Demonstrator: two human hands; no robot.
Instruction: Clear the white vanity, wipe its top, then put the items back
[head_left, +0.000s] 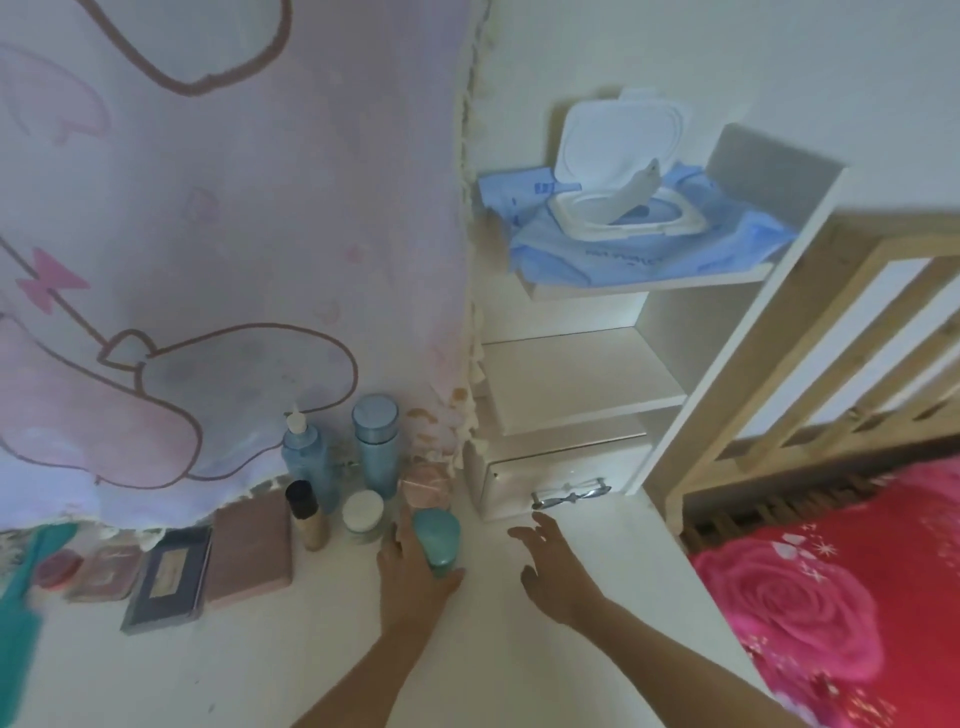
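The white vanity top (322, 654) carries a row of cosmetics along its back edge. My left hand (413, 569) is wrapped around a teal jar (439, 535) standing on the top, just in front of a pink jar (425, 488). My right hand (553, 566) hovers with fingers spread over the bare top, below the small drawer's silver handle (569, 496). Behind the teal jar stand a white-lidded jar (362, 512), a tall blue bottle (376, 441), a blue pump bottle (306, 457) and a black-capped gold bottle (307, 514).
Flat palettes lie at the left: a brown one (249, 551), a dark one (169, 577), smaller pink ones (104, 571). A pink cartoon cloth (208, 260) hangs behind. An open blue wet-wipe pack (623, 228) lies on the upper shelf. A red rose-print bed (831, 597) is at right.
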